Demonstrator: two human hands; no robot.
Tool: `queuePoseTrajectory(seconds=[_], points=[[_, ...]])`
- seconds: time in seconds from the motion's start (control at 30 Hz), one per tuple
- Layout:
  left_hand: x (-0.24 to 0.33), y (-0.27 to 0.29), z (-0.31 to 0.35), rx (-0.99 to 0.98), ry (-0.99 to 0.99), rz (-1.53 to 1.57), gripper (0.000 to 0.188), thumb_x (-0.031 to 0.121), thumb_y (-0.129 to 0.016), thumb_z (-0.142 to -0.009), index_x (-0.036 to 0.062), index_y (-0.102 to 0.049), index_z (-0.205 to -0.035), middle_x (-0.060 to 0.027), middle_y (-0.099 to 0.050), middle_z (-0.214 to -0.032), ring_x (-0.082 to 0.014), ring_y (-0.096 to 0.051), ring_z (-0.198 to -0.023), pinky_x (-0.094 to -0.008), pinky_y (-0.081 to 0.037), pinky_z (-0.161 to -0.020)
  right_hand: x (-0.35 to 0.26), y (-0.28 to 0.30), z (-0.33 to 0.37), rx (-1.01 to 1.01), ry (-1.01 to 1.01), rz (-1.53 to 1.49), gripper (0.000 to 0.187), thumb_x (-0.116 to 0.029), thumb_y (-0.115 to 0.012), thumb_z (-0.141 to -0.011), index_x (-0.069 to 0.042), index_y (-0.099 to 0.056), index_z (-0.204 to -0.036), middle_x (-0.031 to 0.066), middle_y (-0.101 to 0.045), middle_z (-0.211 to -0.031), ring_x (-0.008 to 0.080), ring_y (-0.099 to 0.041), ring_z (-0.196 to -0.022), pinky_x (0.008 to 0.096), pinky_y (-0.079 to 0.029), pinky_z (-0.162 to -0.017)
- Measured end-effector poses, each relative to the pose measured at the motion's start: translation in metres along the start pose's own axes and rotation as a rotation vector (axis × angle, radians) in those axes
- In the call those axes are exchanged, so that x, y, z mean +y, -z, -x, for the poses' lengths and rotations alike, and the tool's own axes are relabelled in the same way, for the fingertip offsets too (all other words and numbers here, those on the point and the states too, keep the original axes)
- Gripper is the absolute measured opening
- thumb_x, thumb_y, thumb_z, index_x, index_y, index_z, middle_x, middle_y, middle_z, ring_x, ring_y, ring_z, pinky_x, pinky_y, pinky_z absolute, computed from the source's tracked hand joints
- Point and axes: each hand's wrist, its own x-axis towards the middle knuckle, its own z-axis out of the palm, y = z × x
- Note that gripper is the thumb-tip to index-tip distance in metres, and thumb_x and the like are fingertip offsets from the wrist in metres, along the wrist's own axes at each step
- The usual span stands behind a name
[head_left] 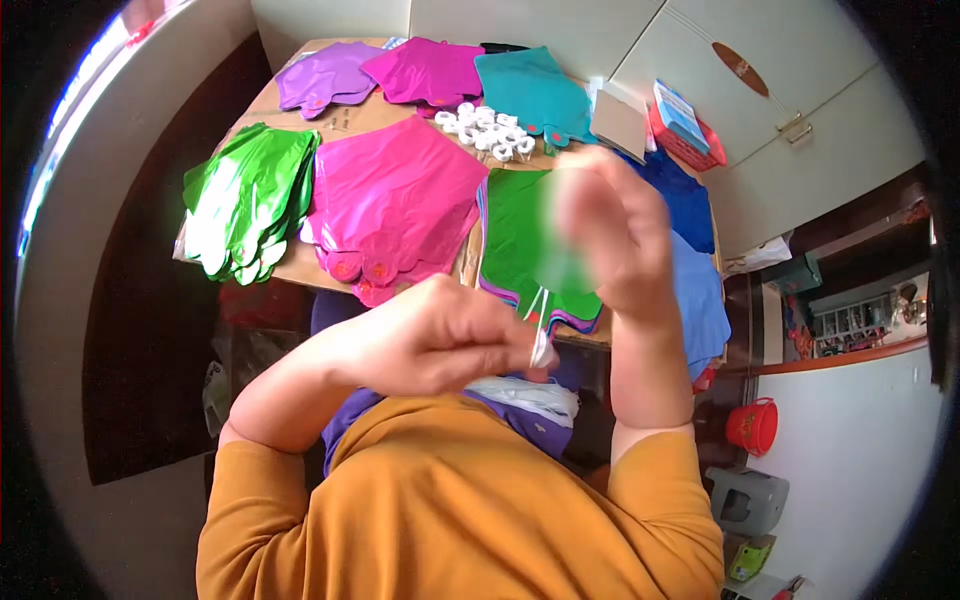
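My left hand [440,335] is closed in front of my chest, its fingertips pinching a small wound bit of white string [541,350]. Strands of that string run up toward my right hand [620,235], which is raised, curled and blurred by motion. Its fingertips seem closed on the string. Behind the hands, a stack of shiny flat sheets with a green one on top [515,230] lies at the table's near edge. More loose white string [530,400] rests in my lap. Several small white string coils [485,130] are heaped mid-table.
Around the cardboard-covered table [345,122] lie shiny scalloped sheets: bright green [250,195], pink [400,195], purple [325,75], magenta [425,70], teal [530,90] and blue [700,300]. A red basket [690,140] stands far right. A red bucket [752,427] is lower right.
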Motion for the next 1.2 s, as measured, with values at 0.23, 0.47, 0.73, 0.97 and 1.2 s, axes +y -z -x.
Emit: queuePoseTrajectory(seconds=[0.23, 0.47, 0.73, 0.97, 1.2], points=[[-0.013, 0.019, 0.003, 0.728, -0.045, -0.489, 0.015, -0.002, -0.053, -0.086, -0.0016, -0.063, -0.098, -0.0094, -0.063, -0.074, -0.0089, -0.056, -0.06, -0.0244, -0.046, -0.052, 0.012, -0.024, 0.032, -0.278, -0.04, 0.129, 0.016, -0.011, -0.054, -0.09, -0.003, -0.056, -0.075, 0.0046, -0.054, -0.069, 0.0143, -0.052, -0.065, 0.0258, -0.043, -0.062], [0.009, 0.012, 0.01, 0.632, 0.007, 0.26, 0.014, -0.001, -0.052, -0.087, -0.0029, -0.063, -0.096, -0.0066, -0.066, -0.082, -0.0079, -0.058, -0.061, -0.0203, -0.045, -0.052, 0.022, -0.019, 0.015, -0.257, -0.035, 0.331, 0.012, -0.01, -0.055, -0.087, -0.002, -0.057, -0.078, 0.0045, -0.055, -0.069, 0.0134, -0.053, -0.065, 0.0274, -0.043, -0.06], [0.012, 0.01, 0.008, 0.56, -0.034, 0.308, 0.019, 0.003, -0.05, -0.091, 0.001, -0.063, -0.104, -0.0065, -0.068, -0.086, -0.0033, -0.048, -0.048, -0.0182, -0.041, -0.046, 0.032, -0.02, 0.004, -0.129, 0.026, 0.215, 0.015, -0.012, -0.056, -0.089, -0.002, -0.058, -0.079, 0.007, -0.057, -0.069, 0.0134, -0.055, -0.065, 0.0276, -0.045, -0.061], [0.003, -0.007, 0.003, 0.56, 0.169, -0.057, 0.018, 0.004, -0.053, -0.09, 0.0003, -0.062, -0.105, -0.0044, -0.065, -0.079, -0.0049, -0.05, -0.046, -0.0206, -0.038, -0.041, 0.033, -0.01, -0.004, 0.024, 0.001, 0.239, 0.025, -0.022, -0.054, -0.093, -0.002, -0.057, -0.078, 0.0041, -0.056, -0.065, 0.0099, -0.051, -0.06, 0.0263, -0.042, -0.055], [-0.027, 0.004, -0.004, 0.729, 0.116, 0.231, 0.021, 0.008, -0.051, -0.092, -0.0014, -0.061, -0.107, -0.0004, -0.055, -0.061, -0.0045, -0.042, -0.041, -0.0183, -0.031, -0.037, 0.017, -0.02, -0.001, -0.031, 0.122, 0.321, 0.018, -0.019, -0.054, -0.092, -0.003, -0.055, -0.083, -0.0013, -0.054, -0.075, 0.0072, -0.049, -0.069, 0.0234, -0.041, -0.061]])
